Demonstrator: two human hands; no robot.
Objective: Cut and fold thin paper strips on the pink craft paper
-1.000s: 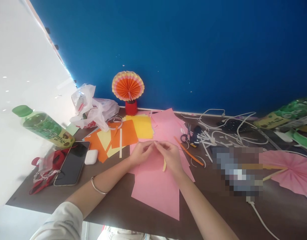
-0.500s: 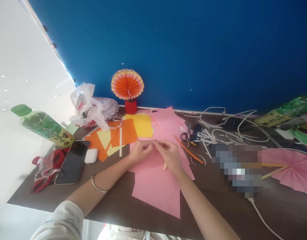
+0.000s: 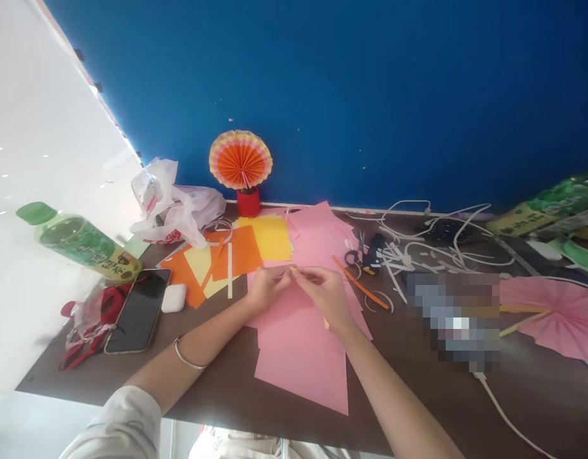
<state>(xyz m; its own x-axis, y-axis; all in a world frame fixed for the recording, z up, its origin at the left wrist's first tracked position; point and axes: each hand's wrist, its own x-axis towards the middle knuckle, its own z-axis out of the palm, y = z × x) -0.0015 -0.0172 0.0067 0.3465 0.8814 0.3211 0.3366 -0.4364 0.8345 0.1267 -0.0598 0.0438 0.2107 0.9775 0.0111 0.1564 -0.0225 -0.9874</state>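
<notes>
My left hand (image 3: 266, 288) and my right hand (image 3: 323, 290) meet fingertip to fingertip over pink paper sheets (image 3: 303, 357) on the dark table (image 3: 217, 389). Both hands pinch a thin pale yellow paper strip (image 3: 326, 324). Its lower end hangs below my right palm, and the rest is hidden between the fingers. A bracelet sits on my left wrist.
Orange and yellow sheets (image 3: 236, 255) lie behind the hands. A paper fan in a red cup (image 3: 241, 167) stands by the blue wall. A phone (image 3: 139, 310), earbud case (image 3: 174, 298), green bottle (image 3: 78, 241) and plastic bag (image 3: 174, 204) are left; scissors (image 3: 363, 254), white cables and a pink fan (image 3: 557, 315) are right.
The hands have stayed together and drifted slightly left. The strip's hanging end has slipped further under my right palm.
</notes>
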